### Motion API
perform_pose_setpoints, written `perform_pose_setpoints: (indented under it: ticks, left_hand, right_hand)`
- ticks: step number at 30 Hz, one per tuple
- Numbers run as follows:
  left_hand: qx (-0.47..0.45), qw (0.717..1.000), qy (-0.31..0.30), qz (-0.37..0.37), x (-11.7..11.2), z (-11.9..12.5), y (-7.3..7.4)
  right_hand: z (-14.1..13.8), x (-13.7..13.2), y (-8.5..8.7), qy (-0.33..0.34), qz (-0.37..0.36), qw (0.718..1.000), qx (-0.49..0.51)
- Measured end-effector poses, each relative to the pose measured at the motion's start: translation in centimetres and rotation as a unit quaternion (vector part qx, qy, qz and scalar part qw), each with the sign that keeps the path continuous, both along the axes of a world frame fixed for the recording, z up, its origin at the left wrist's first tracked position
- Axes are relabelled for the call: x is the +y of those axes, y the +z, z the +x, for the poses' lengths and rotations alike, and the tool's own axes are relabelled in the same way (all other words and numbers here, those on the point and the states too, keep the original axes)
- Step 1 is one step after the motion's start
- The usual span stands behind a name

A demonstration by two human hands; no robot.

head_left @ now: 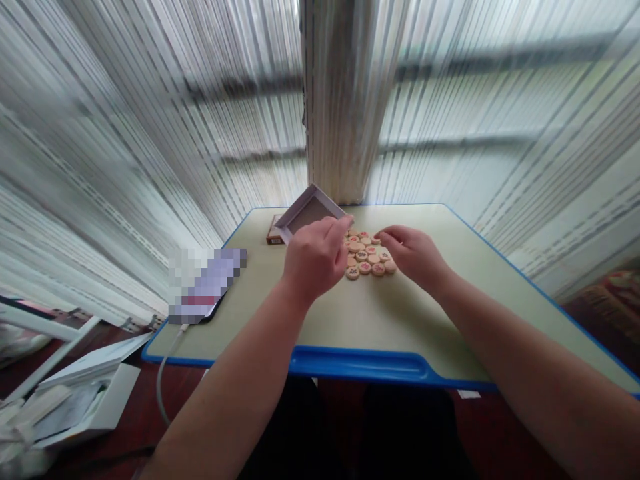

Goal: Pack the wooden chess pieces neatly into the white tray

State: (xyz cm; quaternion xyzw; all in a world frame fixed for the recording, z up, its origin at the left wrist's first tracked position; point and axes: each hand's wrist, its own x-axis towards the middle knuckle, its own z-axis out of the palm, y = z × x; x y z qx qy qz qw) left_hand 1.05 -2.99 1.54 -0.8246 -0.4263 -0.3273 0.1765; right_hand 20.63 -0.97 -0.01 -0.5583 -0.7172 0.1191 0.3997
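Note:
Round wooden Chinese chess pieces (pixel 365 268), marked with red or black characters, lie in a close cluster on the table. Some of them sit on top of others. My left hand (pixel 317 257) is closed at the near right side of a shallow open box (pixel 313 208) and grips its edge; the contact is partly hidden. The box is tilted, its hollow side facing me. At the cluster's back right, my right hand (pixel 407 252) has thumb and fingers pinched together at a chess piece (pixel 376 241). My left hand covers the cluster's left edge.
A brown box part (pixel 273 235) lies behind the tilted box. The pale tabletop (pixel 260 307) has a blue rim and a blue front groove (pixel 357 365). At left, a phone (pixel 213 283) has a cable (pixel 161 373) hanging over the edge. Sheer curtains (pixel 240 100) stand behind.

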Motion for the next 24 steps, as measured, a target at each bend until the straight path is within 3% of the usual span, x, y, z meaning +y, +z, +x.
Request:
perform_pose_setpoints:
  ticks: [2,5,8,10,14,17,21,24]
  left_hand:
    - [0.022,0.997,-0.076,0.021,-0.3,0.2,-0.2]
    - [0.062,0.988,-0.136,0.043,-0.8,0.7,-0.4]
    - [0.112,0.978,-0.171,0.049,-1.3,1.1,-0.4]
    - [0.133,0.970,-0.196,0.052,-1.5,1.2,-0.4]
    - [0.144,0.957,-0.242,0.066,-2.2,1.7,-0.6]
    - [0.087,0.956,-0.272,0.060,-2.6,2.0,-0.7]
    - [-0.112,0.952,-0.283,0.033,-2.4,1.7,-0.9]
    - [-0.297,0.930,-0.213,0.045,-1.4,0.9,-1.1]
  right_hand:
    - [0.0,0.2,0.1,0.027,-0.063,0.988,0.140]
    - [-0.1,0.4,0.3,0.075,-0.156,0.930,0.324]
    - [-0.3,0.5,0.4,0.100,-0.197,0.883,0.413]
    - [-0.3,0.4,0.5,0.094,-0.194,0.874,0.435]
    - [-0.1,0.3,0.3,0.085,-0.209,0.891,0.395]
    - [0.3,0.3,0.0,0.098,-0.227,0.911,0.329]
    - [0.9,0.7,-0.2,0.100,-0.202,0.935,0.274]
    - [1.4,0.7,0.1,0.099,-0.196,0.951,0.220]
